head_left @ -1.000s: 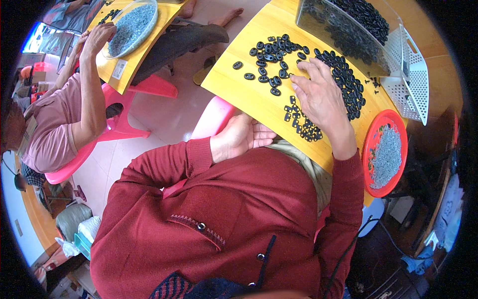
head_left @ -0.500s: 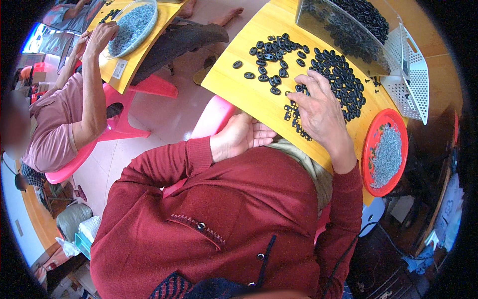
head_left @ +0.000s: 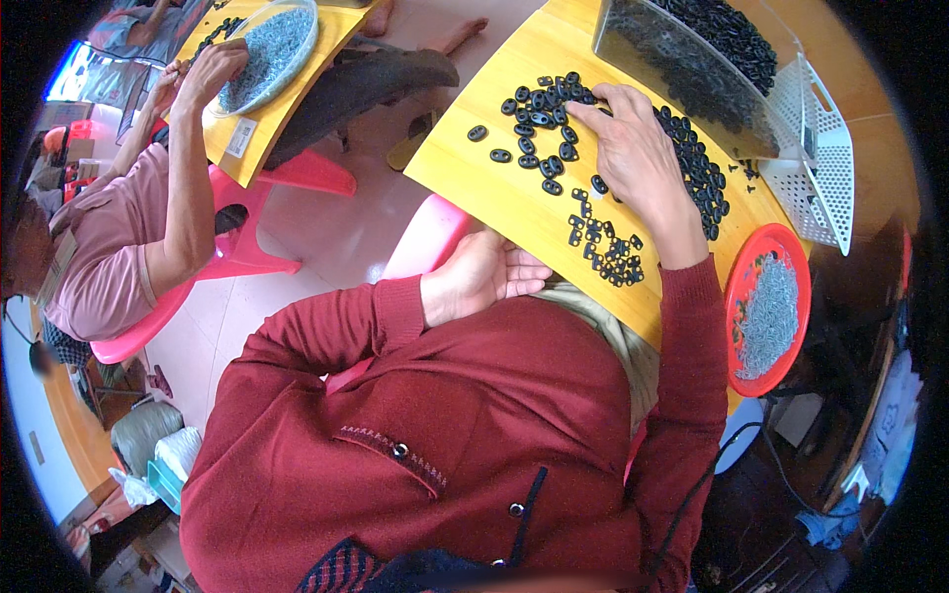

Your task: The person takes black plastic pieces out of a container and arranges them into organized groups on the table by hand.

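Note:
My right hand reaches over the yellow table, palm down with fingers stretched out. Its fingertips touch the far group of black oval two-hole pieces; I see nothing gripped. A denser heap of the same black ovals lies to the right, partly behind the hand. Nearer to me is a cluster of smaller black two-hole pieces. At the table's near edge my left hand rests palm up against my body, fingers extended and holding nothing visible.
A red plate of thin silvery metal parts stands at the right. Behind are a clear bin of black pieces and a white perforated basket. At the left, another person sits on a pink chair, reaching into a clear tub.
My right hand has moved away from me, from the smaller pieces to the far ovals. The small-piece cluster is now uncovered. My left hand stays nearly in place.

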`<state>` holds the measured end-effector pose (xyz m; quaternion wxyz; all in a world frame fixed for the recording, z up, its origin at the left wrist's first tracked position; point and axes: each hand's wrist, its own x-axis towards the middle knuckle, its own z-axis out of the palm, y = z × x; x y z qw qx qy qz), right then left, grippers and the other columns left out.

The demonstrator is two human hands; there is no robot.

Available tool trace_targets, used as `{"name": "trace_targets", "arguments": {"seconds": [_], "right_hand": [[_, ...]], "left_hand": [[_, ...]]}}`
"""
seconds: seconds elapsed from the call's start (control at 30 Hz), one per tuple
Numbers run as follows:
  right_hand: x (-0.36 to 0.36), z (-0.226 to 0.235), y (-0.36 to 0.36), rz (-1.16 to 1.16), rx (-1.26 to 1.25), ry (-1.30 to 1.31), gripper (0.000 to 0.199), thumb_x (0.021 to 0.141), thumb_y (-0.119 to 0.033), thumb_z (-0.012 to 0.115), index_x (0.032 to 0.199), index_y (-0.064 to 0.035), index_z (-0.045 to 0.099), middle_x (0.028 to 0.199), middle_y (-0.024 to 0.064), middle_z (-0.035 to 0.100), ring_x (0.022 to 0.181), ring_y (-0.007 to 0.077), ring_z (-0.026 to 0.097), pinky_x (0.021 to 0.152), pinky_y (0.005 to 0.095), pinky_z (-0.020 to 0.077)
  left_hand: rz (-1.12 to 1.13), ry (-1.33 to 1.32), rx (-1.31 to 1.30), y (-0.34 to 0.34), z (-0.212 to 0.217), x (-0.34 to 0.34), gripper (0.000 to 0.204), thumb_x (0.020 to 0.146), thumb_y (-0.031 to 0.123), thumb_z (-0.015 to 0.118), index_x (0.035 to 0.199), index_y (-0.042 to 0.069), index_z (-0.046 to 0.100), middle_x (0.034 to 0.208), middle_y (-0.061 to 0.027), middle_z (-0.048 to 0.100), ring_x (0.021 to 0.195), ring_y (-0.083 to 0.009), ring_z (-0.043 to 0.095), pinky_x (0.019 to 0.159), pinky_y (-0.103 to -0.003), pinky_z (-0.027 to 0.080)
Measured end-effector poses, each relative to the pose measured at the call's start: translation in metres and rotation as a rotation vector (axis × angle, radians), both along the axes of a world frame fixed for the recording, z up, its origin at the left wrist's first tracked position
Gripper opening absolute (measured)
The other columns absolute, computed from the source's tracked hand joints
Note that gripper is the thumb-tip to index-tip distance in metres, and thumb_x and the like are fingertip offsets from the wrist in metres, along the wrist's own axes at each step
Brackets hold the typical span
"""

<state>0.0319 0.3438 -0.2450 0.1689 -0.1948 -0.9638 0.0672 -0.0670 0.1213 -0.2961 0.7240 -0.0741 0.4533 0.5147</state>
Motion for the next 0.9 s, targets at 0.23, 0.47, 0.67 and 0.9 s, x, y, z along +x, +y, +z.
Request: {"name": "trace_targets", "arguments": {"seconds": [0.23,0.47,0.67,0.9], "right_hand": [[0.001,0.006,0.003,0.012,-0.012,-0.019,0.032,0.09,-0.009,0.062,0.118,-0.0116,0.076,0.135,0.013,0.06,0.133,0.0338,0.051,0.111,0.0456,0.0451],[0.002,0.001,-0.003,-0.003,-0.032,0.029,0.025,0.096,-0.022,0.066,0.114,-0.0097,0.077,0.135,0.0129,0.06,0.132,0.0335,0.052,0.11,0.0456,0.0454],[0.01,0.007,-0.006,0.005,-0.036,-0.001,0.023,0.094,-0.018,0.067,0.112,-0.0074,0.076,0.132,0.0125,0.061,0.128,0.0321,0.053,0.108,0.0439,0.0468],[0.013,0.002,-0.009,0.001,-0.061,0.046,0.023,0.093,-0.015,0.067,0.112,-0.0067,0.076,0.13,0.0125,0.062,0.128,0.0321,0.053,0.108,0.0441,0.0472]], "left_hand": [[0.006,-0.028,0.015,-0.001,0.0,-0.001,0.044,0.113,0.037,0.035,0.13,0.003,0.058,0.101,-0.0083,0.07,0.091,-0.0172,0.071,0.082,-0.034,0.061],[-0.004,-0.011,0.017,0.0,-0.002,-0.001,0.044,0.113,0.037,0.035,0.13,0.003,0.058,0.102,-0.0084,0.07,0.091,-0.0173,0.071,0.082,-0.033,0.061],[-0.001,-0.019,0.027,0.0,0.0,-0.001,0.043,0.113,0.036,0.035,0.131,0.003,0.057,0.102,-0.0087,0.07,0.09,-0.0174,0.071,0.081,-0.033,0.061],[0.009,-0.013,0.018,0.0,0.003,-0.001,0.042,0.113,0.034,0.036,0.131,0.003,0.056,0.102,-0.0089,0.07,0.089,-0.0174,0.071,0.08,-0.033,0.061]]}}
